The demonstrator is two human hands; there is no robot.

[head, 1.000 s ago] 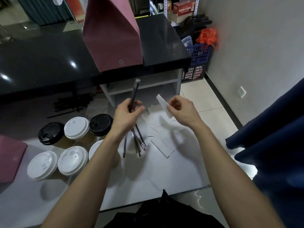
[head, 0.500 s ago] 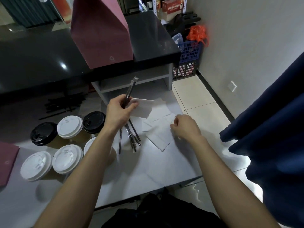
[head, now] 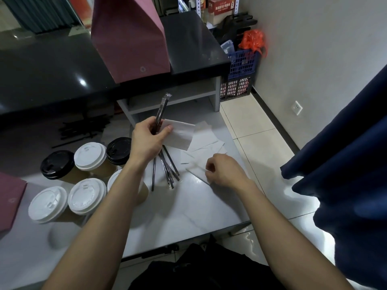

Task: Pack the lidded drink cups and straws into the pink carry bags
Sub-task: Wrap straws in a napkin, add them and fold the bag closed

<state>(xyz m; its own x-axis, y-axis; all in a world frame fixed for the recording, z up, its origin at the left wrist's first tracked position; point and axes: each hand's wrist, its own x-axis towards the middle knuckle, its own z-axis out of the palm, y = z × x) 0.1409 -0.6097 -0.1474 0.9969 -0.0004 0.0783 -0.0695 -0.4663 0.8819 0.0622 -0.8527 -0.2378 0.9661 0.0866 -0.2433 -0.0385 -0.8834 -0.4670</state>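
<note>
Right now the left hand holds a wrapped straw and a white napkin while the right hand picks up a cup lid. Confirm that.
Not quite. In the head view the right hand picks at a napkin on the table, not a cup lid. The left hand does hold a wrapped straw and a white napkin.

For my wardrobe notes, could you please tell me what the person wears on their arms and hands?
Nothing shows on either: both forearms are bare with no sleeves in view, and the left hand and right hand carry no gloves, rings, watch or wristband.
</note>
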